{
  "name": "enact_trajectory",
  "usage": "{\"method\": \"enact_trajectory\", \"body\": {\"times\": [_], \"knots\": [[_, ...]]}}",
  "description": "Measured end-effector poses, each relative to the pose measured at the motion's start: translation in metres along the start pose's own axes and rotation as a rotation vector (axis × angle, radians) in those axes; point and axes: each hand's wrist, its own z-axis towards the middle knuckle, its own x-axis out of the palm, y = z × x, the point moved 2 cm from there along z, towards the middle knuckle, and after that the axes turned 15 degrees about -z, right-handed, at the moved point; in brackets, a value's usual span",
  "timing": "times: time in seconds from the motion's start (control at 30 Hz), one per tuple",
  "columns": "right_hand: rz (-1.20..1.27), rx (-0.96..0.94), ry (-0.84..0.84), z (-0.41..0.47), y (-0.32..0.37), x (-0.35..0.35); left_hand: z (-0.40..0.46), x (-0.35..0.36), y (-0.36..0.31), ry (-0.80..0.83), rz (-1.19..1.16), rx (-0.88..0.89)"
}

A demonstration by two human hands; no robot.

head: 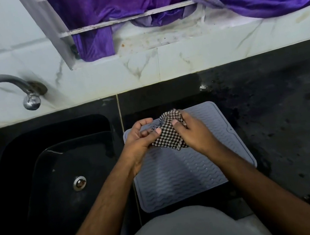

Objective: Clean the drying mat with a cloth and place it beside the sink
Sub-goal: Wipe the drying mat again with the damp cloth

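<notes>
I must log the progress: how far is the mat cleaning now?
Done: the drying mat already lies flat on the counter beside the sink. In hand: the left hand and right hand bunch the checked cloth above it. Left: wiping; none shows.

Ribbed matt mat [187, 172] (rubbery); woven checked cloth [169, 133].

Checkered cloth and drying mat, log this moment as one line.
stage: cloth prep | checkered cloth: bunched, gripped by left hand and right hand | drying mat: flat on black counter, right of sink
</notes>
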Motion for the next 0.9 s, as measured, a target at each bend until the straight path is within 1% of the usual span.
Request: {"method": "enact_trajectory", "body": {"times": [0.03,0.07,0.1,0.13,0.17,0.2,0.23,0.27,0.33,0.37,0.4,0.47,0.53,0.57,0.6,0.63,0.67,0.7,0.73,0.77,0.83,0.87,0.9], "knots": [[-0.184,-0.027,-0.105,-0.002,-0.002,-0.001,-0.001,0.000,-0.002,-0.006,0.009,0.025],[-0.264,-0.118,-0.235,-0.006,-0.001,-0.001,-0.001,-0.002,-0.003,-0.005,0.022,0.038],[-0.256,-0.254,-0.307,-0.011,0.002,0.001,-0.003,-0.003,-0.004,-0.005,0.030,0.042],[-0.211,-0.375,-0.274,-0.016,0.008,0.008,-0.005,-0.006,-0.005,-0.012,0.027,0.040],[-0.144,-0.439,-0.165,-0.021,0.015,0.020,-0.007,-0.008,-0.007,-0.024,0.013,0.032],[-0.064,-0.446,-0.032,-0.025,0.021,0.035,-0.009,-0.012,-0.010,-0.041,0.004,0.015],[0.011,-0.426,0.054,-0.028,0.027,0.050,-0.011,-0.016,-0.014,-0.065,0.003,-0.007],[0.072,-0.399,0.072,-0.029,0.034,0.063,-0.012,-0.021,-0.018,-0.089,0.014,-0.027],[0.207,-0.307,0.042,-0.023,0.042,0.085,-0.014,-0.036,-0.026,-0.134,0.036,-0.062],[0.311,-0.230,0.051,-0.019,0.046,0.093,-0.015,-0.043,-0.031,-0.159,0.037,-0.067],[0.441,-0.125,0.103,-0.013,0.049,0.099,-0.014,-0.050,-0.034,-0.190,0.047,-0.050],[0.764,0.124,0.268,-0.002,0.054,0.112,-0.009,-0.063,-0.040,-0.276,0.126,0.030],[1.025,0.376,0.345,0.011,0.054,0.115,-0.002,-0.076,-0.042,-0.327,0.265,0.093],[1.146,0.474,0.327,0.019,0.051,0.112,0.002,-0.083,-0.041,-0.329,0.342,0.109],[1.258,0.538,0.261,0.028,0.047,0.107,0.004,-0.090,-0.037,-0.303,0.444,0.115],[1.321,0.561,0.165,0.038,0.042,0.102,0.008,-0.098,-0.033,-0.243,0.598,0.110],[1.308,0.544,0.061,0.048,0.038,0.096,0.013,-0.105,-0.028,-0.160,0.809,0.086],[1.217,0.492,-0.035,0.056,0.036,0.091,0.017,-0.109,-0.020,-0.082,1.026,0.050],[1.051,0.404,-0.122,0.063,0.034,0.086,0.021,-0.111,-0.013,-0.040,1.191,0.023],[0.835,0.278,-0.199,0.067,0.035,0.083,0.024,-0.111,-0.007,-0.021,1.274,0.020],[0.420,-0.042,-0.289,0.077,0.042,0.086,0.033,-0.112,0.003,0.003,1.325,0.039],[0.262,-0.204,-0.266,0.082,0.046,0.094,0.038,-0.116,0.006,0.005,1.343,0.038],[0.098,-0.350,-0.180,0.085,0.048,0.103,0.042,-0.121,0.007,-0.012,1.363,0.030]]}}
